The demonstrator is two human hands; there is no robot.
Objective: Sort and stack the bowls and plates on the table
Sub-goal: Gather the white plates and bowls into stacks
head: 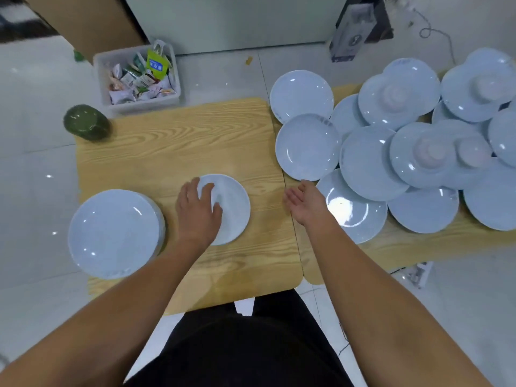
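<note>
A stack of pale blue plates [116,233] sits at the left edge of the wooden table [173,141]. To its right lies a smaller pale plate [233,208], and my left hand [198,210] rests flat on its left part, fingers spread. My right hand [305,202] hovers open, palm up, at the seam between the two tables, beside a shiny plate [351,208]. Many pale blue plates [307,146] lie scattered and overlapping on the right table, with upturned bowls [430,155] among them.
A green round container [86,122] stands at the table's far left corner. A white bin of packets [138,78] sits on the floor behind it. A dark box [357,29] stands at the back right. My dark-clothed lap [245,344] is below the table edge.
</note>
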